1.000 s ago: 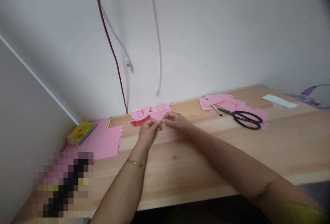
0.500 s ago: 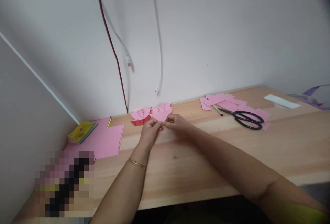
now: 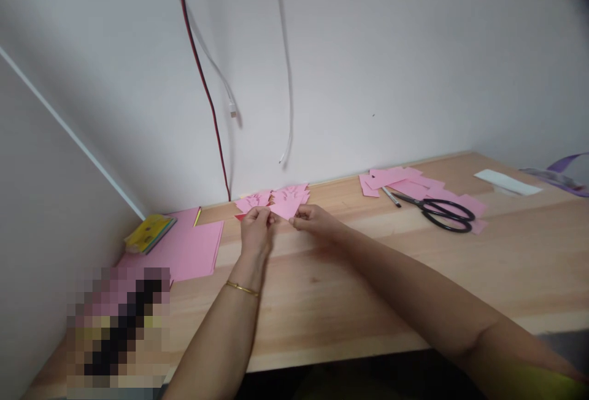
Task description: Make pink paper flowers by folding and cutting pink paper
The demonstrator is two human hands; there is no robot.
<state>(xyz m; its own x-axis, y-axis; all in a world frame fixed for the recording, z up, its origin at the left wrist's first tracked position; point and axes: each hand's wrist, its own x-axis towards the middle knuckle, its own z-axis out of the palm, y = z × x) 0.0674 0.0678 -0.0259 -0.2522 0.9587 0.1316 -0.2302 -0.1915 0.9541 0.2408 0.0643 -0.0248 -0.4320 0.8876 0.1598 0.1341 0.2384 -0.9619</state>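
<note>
Between my two hands is a folded piece of pink paper [image 3: 284,209], its pointed lower end toward me. My left hand [image 3: 256,226] pinches its left edge, and my right hand [image 3: 313,221] pinches its right side. Just behind, against the wall, lie pink cut-paper pieces [image 3: 253,199] with jagged edges. A bit of red paper [image 3: 240,216] shows at the left of my left hand, mostly covered by it.
Black-handled scissors [image 3: 446,213] and a pen [image 3: 391,196] lie by pink paper scraps [image 3: 400,180] at the right. Farther right is a white strip [image 3: 507,182]. Pink sheets [image 3: 193,253] and a yellow packet [image 3: 148,234] sit at the left. Cables [image 3: 202,81] hang down the wall.
My left hand has moved left, away from my right hand, and now grips the paper's left edge. It covers more of the red paper. The view has shifted slightly.
</note>
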